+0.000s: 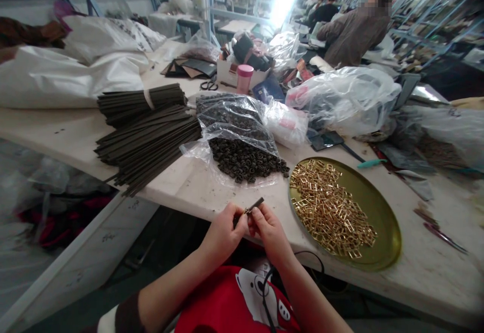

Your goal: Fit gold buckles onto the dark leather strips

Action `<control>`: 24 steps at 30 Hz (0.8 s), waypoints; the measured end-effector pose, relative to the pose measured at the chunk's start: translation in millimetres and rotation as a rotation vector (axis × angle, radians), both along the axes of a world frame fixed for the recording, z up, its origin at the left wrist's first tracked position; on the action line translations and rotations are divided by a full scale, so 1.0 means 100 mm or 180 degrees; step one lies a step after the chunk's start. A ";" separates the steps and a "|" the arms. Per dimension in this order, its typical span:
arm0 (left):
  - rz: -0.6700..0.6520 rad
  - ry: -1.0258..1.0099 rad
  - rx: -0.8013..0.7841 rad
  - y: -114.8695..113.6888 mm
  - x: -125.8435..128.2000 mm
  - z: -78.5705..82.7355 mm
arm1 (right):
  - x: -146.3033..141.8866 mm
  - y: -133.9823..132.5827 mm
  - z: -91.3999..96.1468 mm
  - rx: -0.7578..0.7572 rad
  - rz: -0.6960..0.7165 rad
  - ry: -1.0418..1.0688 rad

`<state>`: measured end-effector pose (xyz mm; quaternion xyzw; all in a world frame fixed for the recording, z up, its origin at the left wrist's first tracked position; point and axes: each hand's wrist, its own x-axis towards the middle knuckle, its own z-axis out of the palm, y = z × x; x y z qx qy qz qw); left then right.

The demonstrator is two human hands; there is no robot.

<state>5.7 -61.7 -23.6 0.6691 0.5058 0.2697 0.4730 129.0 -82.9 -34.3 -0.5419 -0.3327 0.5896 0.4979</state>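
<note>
My left hand and my right hand meet just off the front edge of the table, fingers closed in a pinch. Between them is a short dark strap, its end sticking up to the right. A small gold buckle sits on the strap between my fingertips, partly covered by them. To the right of my hands, many gold rectangular buckles lie heaped in a round brass-coloured tray. Beyond my hands, small dark loops spill from a clear plastic bag.
Bundles of long dark strips lie at the left. Behind stand a pink-lidded jar, black scissors and plastic bags. Tweezers lie at the right. A person in brown is farther back.
</note>
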 end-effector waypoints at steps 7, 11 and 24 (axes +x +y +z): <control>-0.0139 -0.0170 -0.0212 0.04 0.03 0.02 | 0.02 0.05 -0.03 -0.0064 -0.0042 -0.0148; -0.0237 -0.0757 -0.0657 0.08 0.01 0.03 | 0.04 0.03 -0.04 -0.0071 0.0035 -0.0067; -0.0181 -0.1664 -0.1146 0.00 0.08 0.05 | 0.03 -0.04 0.01 -0.0218 -0.0145 0.0553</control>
